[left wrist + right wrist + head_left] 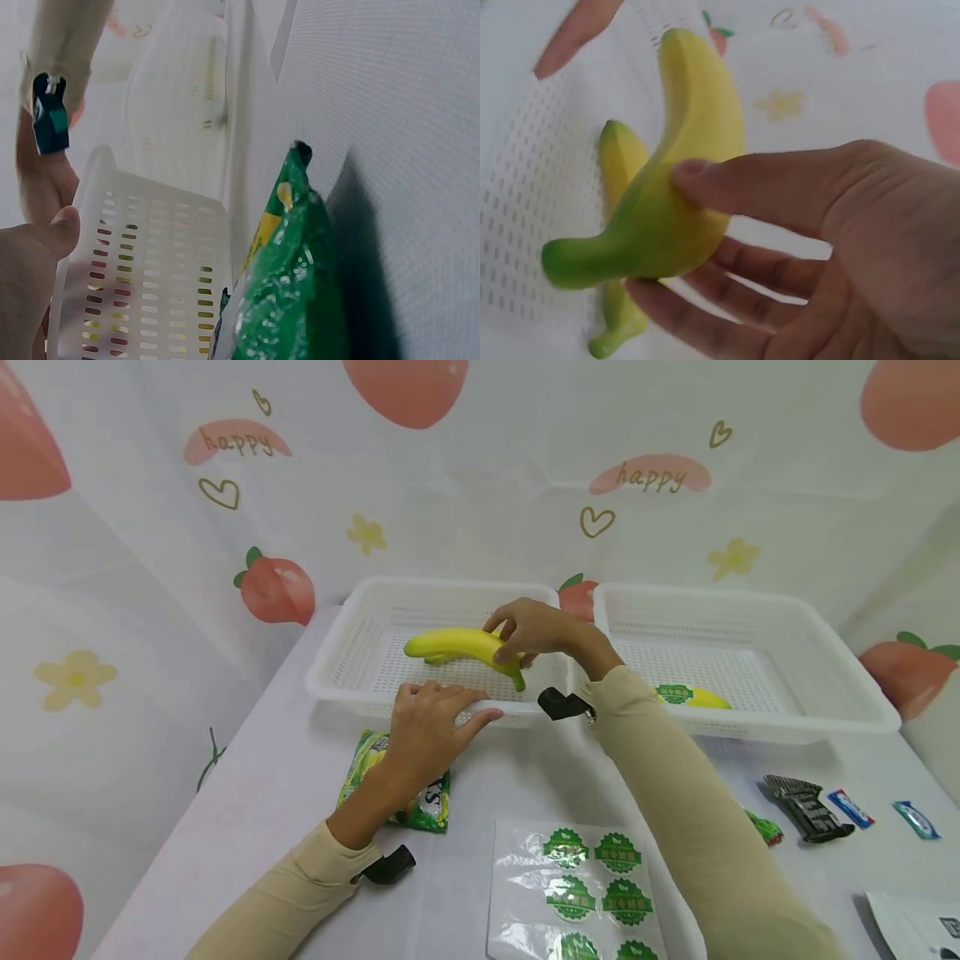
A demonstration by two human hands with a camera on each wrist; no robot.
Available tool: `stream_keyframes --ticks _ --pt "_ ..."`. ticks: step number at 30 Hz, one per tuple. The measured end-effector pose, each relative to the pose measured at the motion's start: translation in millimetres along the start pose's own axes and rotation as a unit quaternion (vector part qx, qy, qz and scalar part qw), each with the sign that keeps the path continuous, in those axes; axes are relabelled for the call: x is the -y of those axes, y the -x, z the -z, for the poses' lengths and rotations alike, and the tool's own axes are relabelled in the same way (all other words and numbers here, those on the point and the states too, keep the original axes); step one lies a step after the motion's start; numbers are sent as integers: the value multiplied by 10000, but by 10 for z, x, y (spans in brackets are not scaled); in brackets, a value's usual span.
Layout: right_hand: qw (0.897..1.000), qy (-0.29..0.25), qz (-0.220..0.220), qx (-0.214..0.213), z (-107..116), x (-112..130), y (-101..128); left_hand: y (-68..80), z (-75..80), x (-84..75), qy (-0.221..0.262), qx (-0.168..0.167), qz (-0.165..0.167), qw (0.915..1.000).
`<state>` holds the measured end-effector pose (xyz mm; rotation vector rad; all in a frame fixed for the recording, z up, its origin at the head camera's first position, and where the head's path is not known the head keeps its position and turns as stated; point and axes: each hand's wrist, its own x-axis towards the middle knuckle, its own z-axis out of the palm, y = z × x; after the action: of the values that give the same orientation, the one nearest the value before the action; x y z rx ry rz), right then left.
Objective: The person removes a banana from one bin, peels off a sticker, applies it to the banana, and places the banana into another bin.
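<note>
Right hand point(536, 631): gripping a yellow, green-stemmed plastic banana point(461, 647) between thumb and fingers. Left hand point(431, 722): lying flat, fingers straight, touching the white perforated plastic basket point(337, 681) rim.

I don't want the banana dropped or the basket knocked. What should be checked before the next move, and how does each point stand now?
1. Right hand grips the banana near its green stem: ok.
2. Banana is over the left basket: ok.
3. Left hand rests on that basket's front rim, steadying it: ok.
4. Second banana under the held one in the right wrist view; whether they touch: cannot tell.
5. Sticker on the held banana: cannot tell, none visible.
6. Sticker sheet lies within reach: ok.
</note>
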<state>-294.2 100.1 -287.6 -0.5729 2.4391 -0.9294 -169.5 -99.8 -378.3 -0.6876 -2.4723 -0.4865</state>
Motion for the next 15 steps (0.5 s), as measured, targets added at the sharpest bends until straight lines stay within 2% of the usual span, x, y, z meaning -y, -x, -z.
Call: stream_keyframes --ticks 8,15 --pt "9949 -403 840 -397 135 -19 487 -5 4 0 92 76 57 9999" --pt "9882 97 1252 -876 130 -176 969 -17 12 -2 15 77 91 9999"
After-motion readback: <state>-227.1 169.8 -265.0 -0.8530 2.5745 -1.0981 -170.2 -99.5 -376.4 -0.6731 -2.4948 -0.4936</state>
